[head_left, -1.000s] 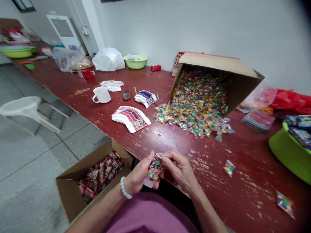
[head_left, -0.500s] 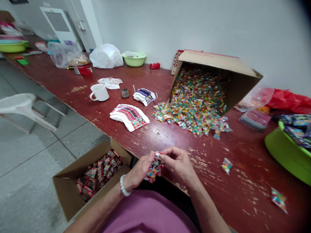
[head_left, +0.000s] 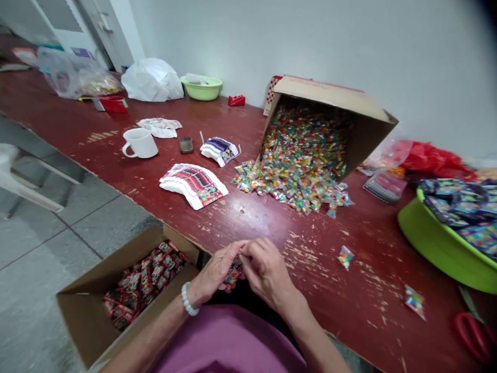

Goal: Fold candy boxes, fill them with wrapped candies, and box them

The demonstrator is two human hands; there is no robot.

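Close to my body, just past the table's near edge, my left hand [head_left: 219, 267] is closed around a small red printed candy box [head_left: 233, 274]. My right hand [head_left: 266, 269] is closed at the top of the same box, fingers pinched against it, partly covering it. To the left below stands an open carton [head_left: 85, 321] holding many filled red boxes [head_left: 149, 274]. On the table ahead lies a fanned stack of flat red-and-white boxes [head_left: 194, 185]. Beyond it a tipped carton [head_left: 330, 88] spills small clear packets of colourful candy [head_left: 298, 166].
Two loose candy packets [head_left: 345, 257] lie to the right, near red-handled scissors [head_left: 471, 336] and a green basin [head_left: 415, 228] of dark packs. A white mug [head_left: 142, 143], a smaller purple stack [head_left: 221, 150] and a white stool [head_left: 31, 181] are to the left.
My right hand has moved over the top of the box and now covers more of it. The view has turned to the right, bringing the scissors into sight.
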